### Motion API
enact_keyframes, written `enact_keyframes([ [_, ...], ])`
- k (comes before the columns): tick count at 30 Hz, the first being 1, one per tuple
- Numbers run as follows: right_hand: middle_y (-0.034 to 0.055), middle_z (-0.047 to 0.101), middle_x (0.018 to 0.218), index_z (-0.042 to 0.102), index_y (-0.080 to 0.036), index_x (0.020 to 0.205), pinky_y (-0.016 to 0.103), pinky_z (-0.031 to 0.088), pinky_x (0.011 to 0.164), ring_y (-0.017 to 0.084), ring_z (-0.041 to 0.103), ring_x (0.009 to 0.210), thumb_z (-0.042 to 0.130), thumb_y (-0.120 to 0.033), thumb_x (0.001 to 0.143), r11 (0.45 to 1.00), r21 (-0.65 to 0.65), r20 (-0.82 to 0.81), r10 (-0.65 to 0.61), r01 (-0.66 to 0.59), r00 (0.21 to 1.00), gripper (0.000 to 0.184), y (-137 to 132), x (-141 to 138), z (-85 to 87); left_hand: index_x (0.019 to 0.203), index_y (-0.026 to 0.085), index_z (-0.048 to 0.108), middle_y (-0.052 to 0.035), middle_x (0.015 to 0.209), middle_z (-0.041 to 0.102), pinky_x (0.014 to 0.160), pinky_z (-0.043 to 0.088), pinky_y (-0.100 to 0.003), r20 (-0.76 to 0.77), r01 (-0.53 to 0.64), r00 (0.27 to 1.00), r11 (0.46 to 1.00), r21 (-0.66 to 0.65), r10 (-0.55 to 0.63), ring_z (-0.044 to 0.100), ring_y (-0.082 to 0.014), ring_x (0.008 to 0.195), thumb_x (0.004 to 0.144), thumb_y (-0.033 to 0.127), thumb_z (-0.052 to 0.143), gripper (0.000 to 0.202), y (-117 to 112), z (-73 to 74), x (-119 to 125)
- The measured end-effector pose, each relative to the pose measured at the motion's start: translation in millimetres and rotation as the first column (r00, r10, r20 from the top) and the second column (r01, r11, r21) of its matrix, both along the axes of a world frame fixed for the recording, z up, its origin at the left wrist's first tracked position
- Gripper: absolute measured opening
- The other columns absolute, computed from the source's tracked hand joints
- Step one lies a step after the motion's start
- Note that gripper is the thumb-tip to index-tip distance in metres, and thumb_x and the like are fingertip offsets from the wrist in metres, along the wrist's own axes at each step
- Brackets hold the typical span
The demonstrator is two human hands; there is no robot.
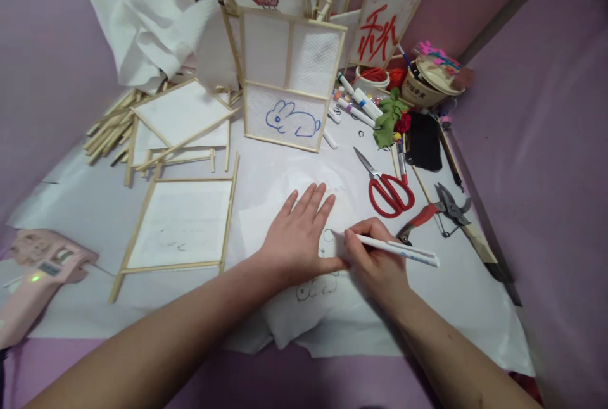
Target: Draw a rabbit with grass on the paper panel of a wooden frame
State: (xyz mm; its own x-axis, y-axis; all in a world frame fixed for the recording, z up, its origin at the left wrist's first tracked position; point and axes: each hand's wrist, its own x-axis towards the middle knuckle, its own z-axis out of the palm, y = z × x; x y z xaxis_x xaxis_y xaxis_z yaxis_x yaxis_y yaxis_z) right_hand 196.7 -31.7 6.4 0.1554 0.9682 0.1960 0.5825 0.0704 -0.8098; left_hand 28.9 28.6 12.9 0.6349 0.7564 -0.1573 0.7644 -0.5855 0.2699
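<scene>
Purple walls (546, 80), worktop (451, 320) covered in white sheeting, kit around the edges. Work in hand: line drawing on a thin white sheet (251, 225), lying front and center under both hands.

Status, my read: partway. Sheet carries a faint dark rabbit outline (316, 289) near the front, plus a small rounded outline (329, 235) between the hands. That upper one looks incomplete; can't see what the left hand covers. No color on the visible part of the sheet. Finished reference nearby: upright wooden frame (287, 87) with a blue rabbit drawing (294, 119) on its lower panel. Flat frame (173, 266) at left has a white panel with only faint marks, so probably undecorated.

Pose: left hand (301, 232) palm down, fingers spread slightly, pointing away from the body, thumb out toward the right hand. Seems to be pinning the sheet. Right hand (380, 257) has its fingers clamped on a white pen (401, 251) in a writing grip, barrel tilted low and back to the right. Pen's writing end is beside the small outline; contact with paper, can't tell. Both forearms come in from the near edge, converging.
</scene>
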Motion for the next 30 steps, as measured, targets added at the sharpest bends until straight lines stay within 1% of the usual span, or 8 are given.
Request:
enact_keyframes([
  [5, -0.0049, 0.060, 0.062, 0.058, -0.022, 0.079, 0.024, 0.042, 0.053, 0.011, 0.053, 0.054, 0.060, -0.030, 0.092, 1.000, 0.008, 0.009, 0.017, -0.017, 1.000, 0.016, 1.4, 0.6, -1.0, 0.160, 0.009, 0.022, -0.0166, 0.169, 0.006, 0.127, 0.007, -0.054, -0.003, 0.001, 1.000, 1.000, 0.009, -0.001, 0.005, -0.0331, 0.158, 0.077, 0.087, 0.054, 0.119, 0.4, -0.6, 0.5],
  [10, -0.0055, 0.060, 0.062, 0.058, -0.022, 0.080, 0.024, 0.042, 0.053, 0.011, 0.054, 0.054, 0.060, -0.030, 0.093, 1.000, 0.016, 0.017, 0.000, 0.000, 1.000, 0.015, 0.6, -0.3, -1.3, 0.161, 0.009, 0.021, -0.0163, 0.169, 0.004, 0.127, 0.007, -0.053, -0.026, 0.001, 1.000, 1.000, -0.003, -0.001, 0.004, -0.0327, 0.158, 0.076, 0.087, 0.055, 0.120, 0.6, 0.7, 1.0],
  [17, -0.0044, 0.062, 0.065, 0.059, -0.022, 0.080, 0.024, 0.044, 0.056, 0.011, 0.057, 0.057, 0.059, -0.030, 0.094, 0.999, 0.033, 0.071, -0.039, 0.037, 0.997, 0.016, 1.3, -0.3, 1.0, 0.162, 0.010, 0.018, -0.0150, 0.169, 0.001, 0.128, 0.004, -0.053, -0.057, 0.000, 0.998, 0.999, -0.032, -0.002, 0.000, -0.0323, 0.158, 0.075, 0.087, 0.057, 0.123, 0.7, 3.3, 2.8],
  [24, -0.0041, 0.061, 0.065, 0.058, -0.022, 0.080, 0.025, 0.043, 0.055, 0.011, 0.055, 0.056, 0.059, -0.030, 0.094, 0.997, 0.046, 0.096, -0.073, 0.068, 0.993, 0.016, 1.5, 0.1, 1.1, 0.162, 0.010, 0.015, -0.0143, 0.169, -0.003, 0.128, 0.004, -0.054, -0.083, 0.001, 0.997, 0.999, -0.048, -0.005, -0.001, -0.0322, 0.158, 0.073, 0.085, 0.062, 0.125, 2.0, 4.8, 3.1],
  [30, -0.0038, 0.060, 0.064, 0.057, -0.022, 0.079, 0.025, 0.044, 0.055, 0.012, 0.056, 0.056, 0.058, -0.030, 0.094, 0.998, 0.043, 0.063, -0.038, 0.036, 0.997, 0.017, 1.2, 1.1, 1.0, 0.161, 0.009, 0.019, -0.0157, 0.169, 0.002, 0.128, 0.006, -0.053, -0.049, 0.005, 0.999, 1.000, -0.023, -0.006, 0.002, -0.0328, 0.158, 0.075, 0.086, 0.059, 0.123, 0.7, 3.5, 2.3],
])
